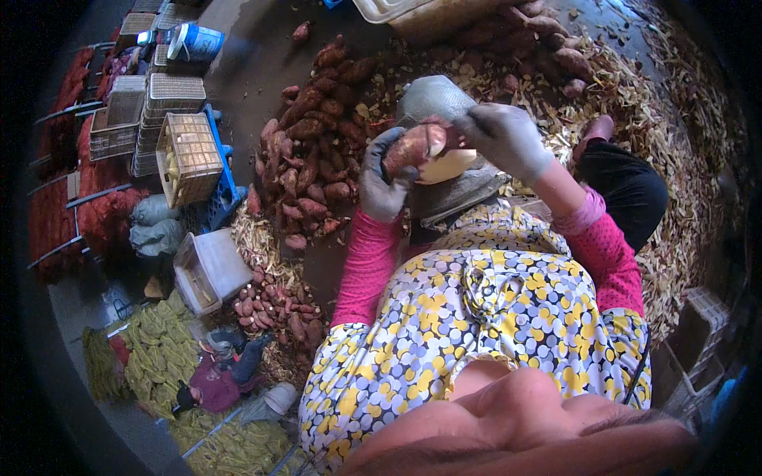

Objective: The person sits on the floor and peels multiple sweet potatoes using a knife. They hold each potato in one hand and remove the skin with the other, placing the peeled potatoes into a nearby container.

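My left hand (386, 175), in a grey-palmed work glove, grips a large reddish sweet potato (408, 152) above my lap. Pale flesh (449, 166) shows where its skin is off on the side towards me. Against its far right end, my right hand (506, 138), in a whitish glove, is curled with the fingers bent inward. Whether a small tool is in that fist is hidden. Just beyond the potato is a rounded pale plastic-wrapped bundle (437, 98). Grey sheeting (458, 193) covers my lap beneath both hands.
Unpeeled sweet potatoes (315, 131) are heaped ahead to the left, more (547, 35) at the far right. Peelings (673, 208) cover the floor rightwards. A white tub (217, 271), stacked crates (175, 95) and a crate (190, 157) stand left. Another person (217, 381) works lower left.
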Demonstrator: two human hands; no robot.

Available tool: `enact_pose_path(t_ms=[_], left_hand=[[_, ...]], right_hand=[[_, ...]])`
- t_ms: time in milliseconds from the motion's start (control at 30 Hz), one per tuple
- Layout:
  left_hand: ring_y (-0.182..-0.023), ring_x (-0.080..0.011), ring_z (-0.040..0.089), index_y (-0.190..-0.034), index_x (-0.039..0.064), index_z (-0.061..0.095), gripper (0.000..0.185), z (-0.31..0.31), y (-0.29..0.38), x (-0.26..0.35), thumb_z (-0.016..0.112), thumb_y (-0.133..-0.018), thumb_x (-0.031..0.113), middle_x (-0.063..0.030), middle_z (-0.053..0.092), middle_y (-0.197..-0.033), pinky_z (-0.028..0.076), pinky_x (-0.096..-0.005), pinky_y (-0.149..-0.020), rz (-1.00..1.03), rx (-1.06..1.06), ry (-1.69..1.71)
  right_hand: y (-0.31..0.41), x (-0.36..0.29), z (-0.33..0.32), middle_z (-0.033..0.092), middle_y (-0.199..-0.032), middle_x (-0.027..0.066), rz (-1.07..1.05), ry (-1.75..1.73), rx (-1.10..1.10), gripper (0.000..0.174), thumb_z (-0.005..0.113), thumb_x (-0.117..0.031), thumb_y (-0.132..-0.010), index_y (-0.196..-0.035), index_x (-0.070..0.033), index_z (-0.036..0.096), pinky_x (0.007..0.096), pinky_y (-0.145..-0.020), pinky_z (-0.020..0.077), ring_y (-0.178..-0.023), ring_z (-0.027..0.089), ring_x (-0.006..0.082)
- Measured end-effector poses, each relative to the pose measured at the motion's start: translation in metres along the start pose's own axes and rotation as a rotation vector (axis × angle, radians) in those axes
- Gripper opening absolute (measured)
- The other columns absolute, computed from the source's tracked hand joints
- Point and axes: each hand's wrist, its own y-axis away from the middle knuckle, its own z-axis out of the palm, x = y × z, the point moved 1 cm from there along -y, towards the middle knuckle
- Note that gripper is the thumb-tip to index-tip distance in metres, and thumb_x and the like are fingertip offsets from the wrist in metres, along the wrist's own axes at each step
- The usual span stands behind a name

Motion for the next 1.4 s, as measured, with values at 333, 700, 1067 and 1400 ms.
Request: enact_pose_path(t_ms=[333,700,1067,1400], left_hand=[[-0.120,-0.0170,0.055,-0.136,0.005,0.054,0.051,-0.018,0.023,-0.024,0.070,-0.096,0.032,-0.0047,0.058,-0.132,0.044,-0.0329,-0.105,-0.422,0.128,0.412],[-0.116,-0.0181,0.059,-0.134,-0.002,0.054,0.057,-0.021,-0.030,-0.013,0.081,-0.085,0.012,-0.0091,0.062,-0.128,0.046,-0.0311,-0.105,-0.063,0.036,-0.061],[-0.110,-0.0270,0.062,-0.120,0.002,0.063,0.023,0.005,-0.018,-0.026,0.053,-0.100,0.008,-0.0136,0.065,-0.116,0.046,-0.0347,-0.101,0.171,0.216,-0.376],[-0.105,-0.0229,0.062,-0.113,0.001,0.062,0.018,0.008,-0.014,-0.018,0.049,-0.102,0.008,-0.0114,0.064,-0.114,0.047,-0.0346,-0.099,0.165,0.306,-0.217]], right_hand=[[0.055,0.049,-0.022,0.071,-0.087,-0.0001,0.970,-0.228,0.225,0.023,0.064,-0.025,-0.100,-0.104,-0.004,0.074,0.0234,-0.072,0.0494,-0.079,0.060,0.0078],[-0.018,0.002,-0.006,0.069,-0.083,0.0161,0.037,0.351,-0.175,0.019,0.066,-0.030,-0.087,-0.088,-0.010,0.066,0.0461,-0.070,0.0552,-0.083,0.070,0.0342],[-0.032,-0.051,-0.010,0.063,-0.072,0.0119,-0.105,0.480,-0.339,0.024,0.061,-0.027,-0.094,-0.081,-0.007,0.064,0.0418,-0.062,0.0551,-0.068,0.068,0.0329],[-0.021,-0.031,-0.035,0.067,-0.076,0.0145,0.051,0.195,-0.107,0.022,0.055,-0.023,-0.100,-0.094,-0.009,0.072,0.0426,-0.062,0.0535,-0.071,0.069,0.0325]])
